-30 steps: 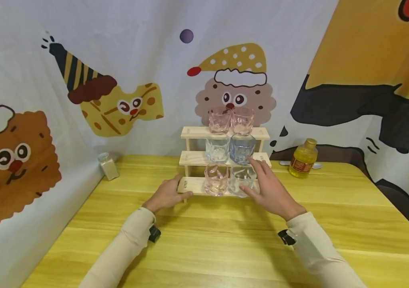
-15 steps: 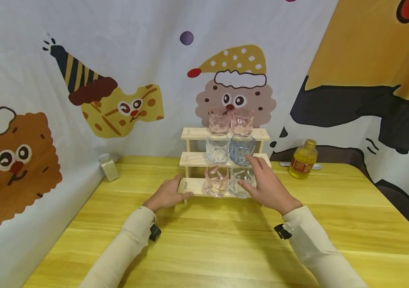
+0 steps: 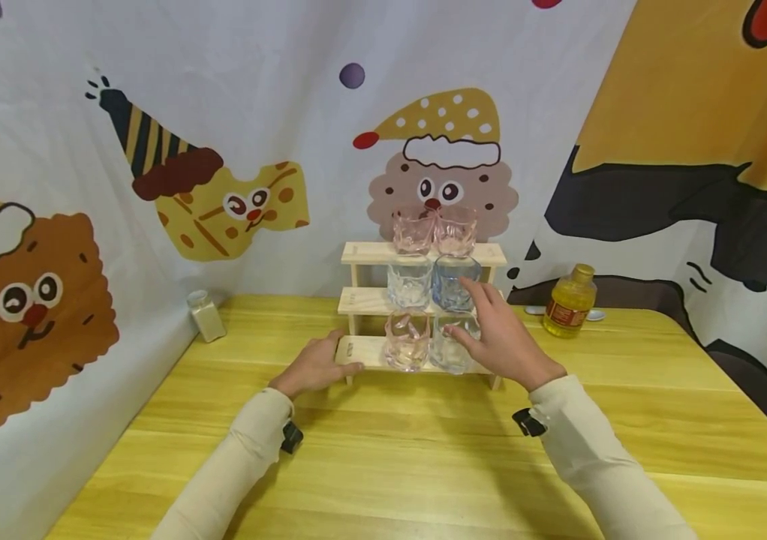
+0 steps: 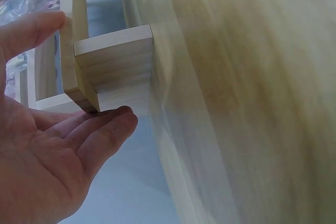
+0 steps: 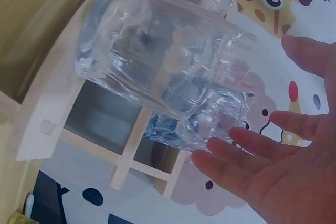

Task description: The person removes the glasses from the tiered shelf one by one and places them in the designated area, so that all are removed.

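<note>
A three-tier wooden rack [image 3: 363, 300] holds two glasses on each tier: pink ones [image 3: 413, 231] on top, a clear [image 3: 409, 283] and a blue glass [image 3: 448, 283] in the middle, a pinkish [image 3: 407, 343] and a clear glass [image 3: 449, 346] at the bottom. My left hand [image 3: 316, 365] grips the left end of the bottom shelf; in the left wrist view the thumb lies on its front edge and the fingers at its end. My right hand [image 3: 506, 337] is spread beside the bottom clear glass [image 5: 152, 51]; in the right wrist view its fingers stand apart from that glass.
A small jar with white contents [image 3: 206, 316] stands at the table's back left. A yellow bottle [image 3: 569, 301] stands at the back right, with a white spoon [image 3: 596, 315] behind it. A patterned cloth [image 3: 275, 90] hangs behind the table [image 3: 383, 465].
My right hand has moved left and slightly up, away from the rack's lower right end, which now shows more. My left hand has kept its grip on the shelf.
</note>
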Tool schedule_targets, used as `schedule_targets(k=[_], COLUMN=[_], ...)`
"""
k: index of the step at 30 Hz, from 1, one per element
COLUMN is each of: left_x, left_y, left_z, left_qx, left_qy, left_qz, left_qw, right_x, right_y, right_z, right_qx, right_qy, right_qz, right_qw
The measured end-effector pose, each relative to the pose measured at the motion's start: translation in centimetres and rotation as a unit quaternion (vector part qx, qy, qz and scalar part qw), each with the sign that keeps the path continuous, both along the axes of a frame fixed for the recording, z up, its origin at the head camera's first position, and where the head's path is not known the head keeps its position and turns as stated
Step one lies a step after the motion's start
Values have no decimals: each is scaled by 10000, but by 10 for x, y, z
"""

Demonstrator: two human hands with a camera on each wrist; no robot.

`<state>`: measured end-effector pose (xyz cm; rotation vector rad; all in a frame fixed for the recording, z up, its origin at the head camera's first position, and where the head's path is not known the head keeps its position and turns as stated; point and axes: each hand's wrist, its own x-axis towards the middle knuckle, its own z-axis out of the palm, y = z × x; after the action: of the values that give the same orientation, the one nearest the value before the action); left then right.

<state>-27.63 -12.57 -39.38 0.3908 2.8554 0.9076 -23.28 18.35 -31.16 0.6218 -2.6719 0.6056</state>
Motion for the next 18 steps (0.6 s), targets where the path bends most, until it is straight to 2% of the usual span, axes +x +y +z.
schedule_targets(k=[11,18], left_x=[0,0], left_y=[-1,-3], left_z=[-4,-2], left_qx=[55,152], left_qy=[-14,39], left_qz=[-8,-93], left_qw=[10000,9998], right_x=[-9,-14], right_y=[-2,1], right_z=[12,24], right_qx=[4,8], right_qy=[348,315], right_qz=[-119,-260], right_qw=[9993,9992])
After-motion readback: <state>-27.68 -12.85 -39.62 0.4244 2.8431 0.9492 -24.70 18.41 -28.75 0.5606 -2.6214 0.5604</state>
